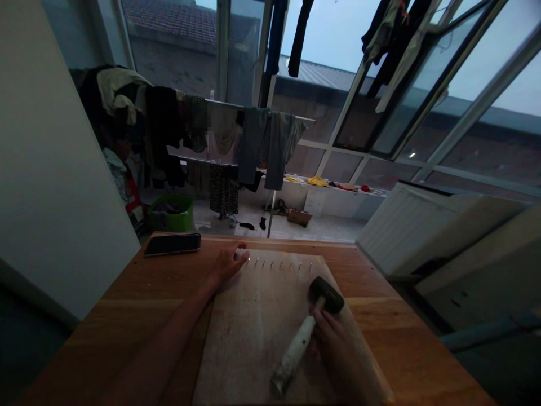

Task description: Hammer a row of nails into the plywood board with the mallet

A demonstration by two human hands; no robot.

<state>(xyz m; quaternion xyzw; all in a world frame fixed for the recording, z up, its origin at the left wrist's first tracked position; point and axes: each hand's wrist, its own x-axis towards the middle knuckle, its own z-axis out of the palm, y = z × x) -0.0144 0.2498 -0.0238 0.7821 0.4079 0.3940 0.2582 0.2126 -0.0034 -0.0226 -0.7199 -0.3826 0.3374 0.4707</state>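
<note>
A pale wooden board [253, 316] lies on the table, with a row of several nails [281, 264] standing up along its far end. My left hand [230, 262] is closed at the board's far left corner, its fingertips beside the leftmost nail. In my right hand [332, 332] is a mallet with a black head [326, 294] and a worn whitish handle [291, 358]. That hand grips it close to the head, low over the board's right side, and the handle's end points toward me.
A phone [172, 244] lies at the far left of the wooden table [372, 321]. Behind the table are a green basket [182, 214] and a drying rack with clothes [253, 141]. White panels [414, 225] stand at the right, and a pale wall [54, 141] is on the left.
</note>
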